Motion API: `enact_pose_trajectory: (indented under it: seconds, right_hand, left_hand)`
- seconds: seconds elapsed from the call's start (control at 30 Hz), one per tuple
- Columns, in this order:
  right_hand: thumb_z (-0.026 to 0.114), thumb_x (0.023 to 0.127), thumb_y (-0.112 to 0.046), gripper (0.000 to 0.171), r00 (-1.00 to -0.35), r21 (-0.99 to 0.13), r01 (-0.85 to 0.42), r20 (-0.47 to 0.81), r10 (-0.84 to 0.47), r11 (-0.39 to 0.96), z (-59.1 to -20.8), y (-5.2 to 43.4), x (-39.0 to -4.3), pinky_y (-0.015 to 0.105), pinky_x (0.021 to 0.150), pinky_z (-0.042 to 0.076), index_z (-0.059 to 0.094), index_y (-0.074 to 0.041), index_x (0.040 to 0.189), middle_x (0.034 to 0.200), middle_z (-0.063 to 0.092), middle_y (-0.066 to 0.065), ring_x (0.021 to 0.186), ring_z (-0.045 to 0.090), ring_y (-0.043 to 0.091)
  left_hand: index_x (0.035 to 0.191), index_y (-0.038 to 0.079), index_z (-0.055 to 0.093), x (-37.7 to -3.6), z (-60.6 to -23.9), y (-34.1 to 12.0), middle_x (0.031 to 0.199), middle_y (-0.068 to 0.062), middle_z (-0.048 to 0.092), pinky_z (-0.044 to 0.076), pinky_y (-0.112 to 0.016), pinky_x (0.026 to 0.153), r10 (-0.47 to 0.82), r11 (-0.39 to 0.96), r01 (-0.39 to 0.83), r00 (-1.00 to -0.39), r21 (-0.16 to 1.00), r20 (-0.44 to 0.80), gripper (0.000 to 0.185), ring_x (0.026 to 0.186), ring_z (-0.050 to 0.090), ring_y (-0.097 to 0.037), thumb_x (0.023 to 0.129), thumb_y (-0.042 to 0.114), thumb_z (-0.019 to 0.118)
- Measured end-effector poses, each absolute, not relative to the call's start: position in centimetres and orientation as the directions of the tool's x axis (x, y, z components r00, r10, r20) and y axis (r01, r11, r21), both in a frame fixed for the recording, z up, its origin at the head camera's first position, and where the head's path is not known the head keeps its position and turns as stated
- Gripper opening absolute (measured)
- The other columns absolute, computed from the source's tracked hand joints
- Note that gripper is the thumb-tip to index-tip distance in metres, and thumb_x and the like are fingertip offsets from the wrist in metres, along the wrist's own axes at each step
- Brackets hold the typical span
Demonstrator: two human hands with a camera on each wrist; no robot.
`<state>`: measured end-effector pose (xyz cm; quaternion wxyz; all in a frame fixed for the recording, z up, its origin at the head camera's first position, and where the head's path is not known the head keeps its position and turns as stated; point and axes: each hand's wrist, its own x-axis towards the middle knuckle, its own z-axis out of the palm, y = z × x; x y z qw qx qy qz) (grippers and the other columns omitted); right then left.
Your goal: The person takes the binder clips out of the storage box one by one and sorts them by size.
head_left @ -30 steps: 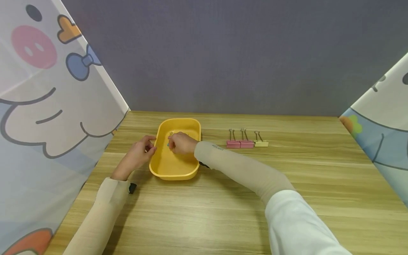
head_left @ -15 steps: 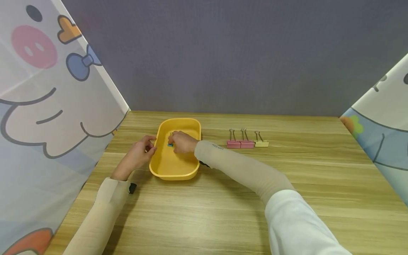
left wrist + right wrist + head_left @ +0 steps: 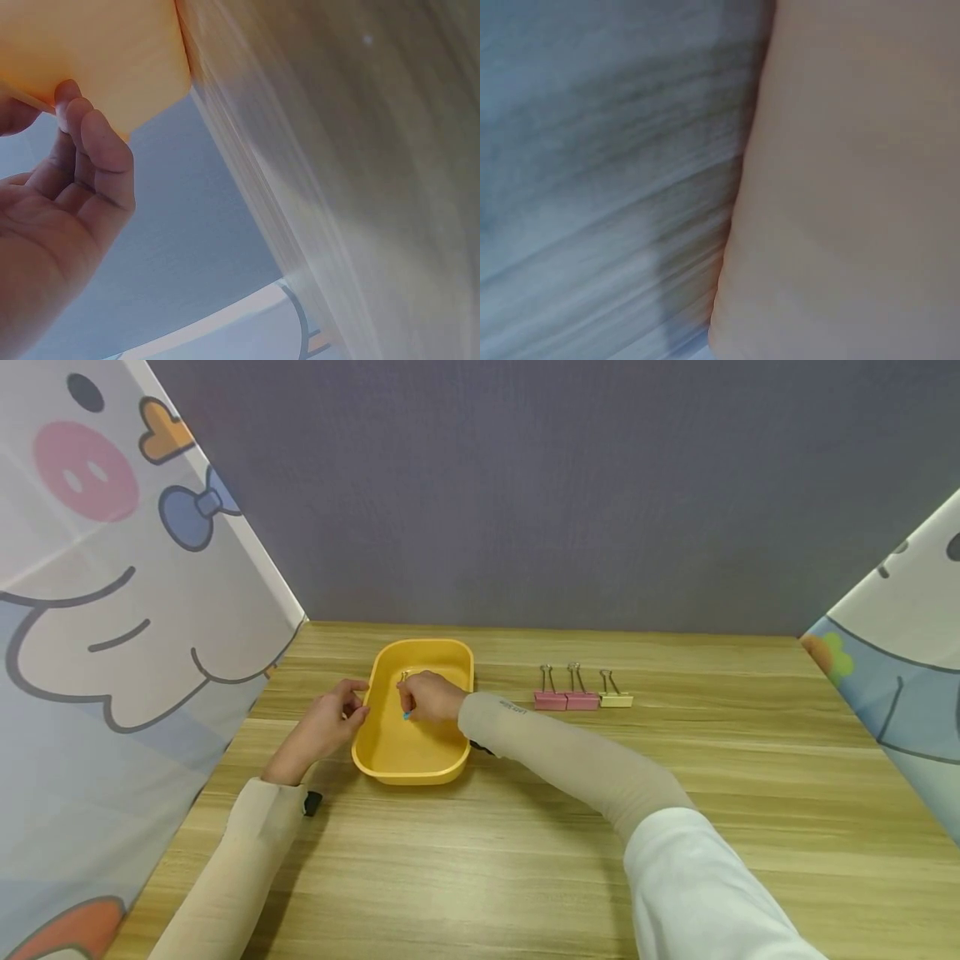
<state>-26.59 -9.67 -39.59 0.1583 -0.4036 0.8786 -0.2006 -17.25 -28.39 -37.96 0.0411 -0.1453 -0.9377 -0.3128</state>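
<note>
A yellow tray point(image 3: 408, 752) stands on the left part of the table. My left hand point(image 3: 326, 720) grips its left side; in the left wrist view the curled fingers point(image 3: 105, 142) press against the outer wall. My right hand point(image 3: 431, 696) is down inside the tray, with its fingers curled and pinching a small blue binder clip point(image 3: 407, 716), mostly hidden. Just beyond the fingers, thin metal clip handles point(image 3: 404, 676) show; what they belong to is covered by the hand. In the right wrist view, blurred tray wall point(image 3: 840, 180) fills the right side.
To the right of the tray, two pink binder clips point(image 3: 566, 702) and one yellow binder clip point(image 3: 616, 700) stand in a row, handles pointing away from me. A grey wall point(image 3: 555, 493) borders the table's back. Cartoon-printed panels point(image 3: 90, 610) flank both sides.
The blue clip has moved slightly toward me within the tray, under my right fingers. My left hand stays at the tray's side, and the row of clips is unmoved.
</note>
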Motion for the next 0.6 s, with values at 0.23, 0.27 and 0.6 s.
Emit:
enact_pose_trajectory:
  seconds: [0.23, 0.27, 0.6]
  right_hand:
    - [0.075, 0.081, -0.006, 0.014, -0.613, -0.500, -0.649, -0.103, -0.783, 0.574, -39.6, -9.6, -26.5, 0.016, 0.091, 0.040, 0.066, -0.012, 0.072, 0.069, 0.061, -0.005, 0.129, 0.039, 0.010]
    - [0.074, 0.082, -0.007, 0.015, -0.612, -0.499, -0.650, -0.104, -0.784, 0.573, -39.5, -9.6, -26.5, 0.016, 0.091, 0.040, 0.065, -0.012, 0.071, 0.068, 0.060, -0.006, 0.129, 0.039, 0.010]
    - [0.071, 0.085, -0.008, 0.011, -0.608, -0.525, -0.655, -0.060, -0.792, 0.543, -37.8, -8.6, -26.0, 0.014, 0.066, 0.045, 0.068, -0.012, 0.074, 0.115, 0.065, 0.003, 0.124, 0.046, 0.012]
  left_hand:
    - [0.124, -0.011, 0.046, -17.2, -38.0, -28.3, 0.080, -0.008, 0.058, 0.046, -0.031, 0.062, 0.247, 0.766, 0.297, -0.955, 0.570, 0.166, 0.036, 0.070, 0.054, -0.019, 0.092, 0.001, 0.057]
    - [0.124, -0.011, 0.046, -17.2, -37.9, -28.3, 0.081, -0.007, 0.058, 0.046, -0.032, 0.062, 0.249, 0.765, 0.298, -0.954, 0.571, 0.163, 0.036, 0.070, 0.054, -0.019, 0.092, 0.000, 0.057]
    - [0.124, -0.010, 0.046, -17.3, -37.9, -28.3, 0.081, -0.008, 0.058, 0.046, -0.034, 0.063, 0.247, 0.772, 0.296, -0.955, 0.562, 0.164, 0.036, 0.070, 0.054, -0.020, 0.093, 0.002, 0.057]
